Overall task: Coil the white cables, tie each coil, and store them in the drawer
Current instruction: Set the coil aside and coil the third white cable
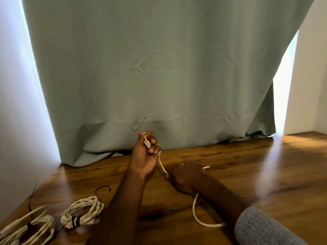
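A grey-green curtain is hanging across the back of the scene, its hem resting on the far edge of a glossy wooden counter that is filling the lower half of the view. Pale walls are showing on either side of the curtain, with bright light coming through the gap at its right edge. On the counter's near left, two finished coils are lying side by side: the tied coil, a flat oval of white twisted cable bound by a dark tie at its near edge, is running with its long axis from near left to far right, and the second coil, partly cut off by the frame's corner, is lying just to its left, with dark ties trailing away from it. The loose white cable is the one being worked: from the left hand it is sloping down and to the right to the right hand, then curving in an open loop on the counter under the right forearm, which is wearing a grey sleeve. The left hand is raised, palm toward the camera, fingers curled round a few small turns of the cable. The right hand is lying low over the counter, knuckles up, fingers closed round the cable, a short end poking out to its right.
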{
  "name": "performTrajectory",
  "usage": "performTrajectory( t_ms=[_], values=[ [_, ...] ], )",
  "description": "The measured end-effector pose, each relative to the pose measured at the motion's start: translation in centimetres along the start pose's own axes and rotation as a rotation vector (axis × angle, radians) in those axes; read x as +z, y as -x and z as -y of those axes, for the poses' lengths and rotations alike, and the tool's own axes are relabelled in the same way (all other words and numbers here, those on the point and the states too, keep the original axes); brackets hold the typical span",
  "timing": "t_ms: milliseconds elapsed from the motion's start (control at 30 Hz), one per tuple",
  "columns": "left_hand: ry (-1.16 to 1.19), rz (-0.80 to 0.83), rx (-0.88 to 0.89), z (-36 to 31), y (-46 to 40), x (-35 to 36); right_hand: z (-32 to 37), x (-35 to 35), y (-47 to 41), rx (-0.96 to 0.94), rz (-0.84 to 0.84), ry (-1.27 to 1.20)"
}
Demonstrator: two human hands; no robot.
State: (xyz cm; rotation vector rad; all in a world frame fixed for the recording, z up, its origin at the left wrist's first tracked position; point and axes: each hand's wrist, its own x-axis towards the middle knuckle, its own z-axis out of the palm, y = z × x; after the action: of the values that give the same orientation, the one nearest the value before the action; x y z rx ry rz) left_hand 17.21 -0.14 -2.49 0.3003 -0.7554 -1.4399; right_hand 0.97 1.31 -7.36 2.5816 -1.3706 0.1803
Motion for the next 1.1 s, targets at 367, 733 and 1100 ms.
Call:
performTrajectory(
  t_ms=[367,733,1100],
  values=[
    [-0.417,-0.22,0.028,1.0,-0.2,-0.9,0.3,-1.3,0.6,-0.163,-0.156,-0.005],
    [-1.318,0.149,-0.036,4.5,1.3,-2.2,-3.3,-2.0,1.7,-0.127,-0.48,-0.238],
    [-1.311,-0.062,-0.022,4.3,2.3,-1.3,-7.9,-2.2,4.1,0.267,-0.244,-0.472]
  ],
)
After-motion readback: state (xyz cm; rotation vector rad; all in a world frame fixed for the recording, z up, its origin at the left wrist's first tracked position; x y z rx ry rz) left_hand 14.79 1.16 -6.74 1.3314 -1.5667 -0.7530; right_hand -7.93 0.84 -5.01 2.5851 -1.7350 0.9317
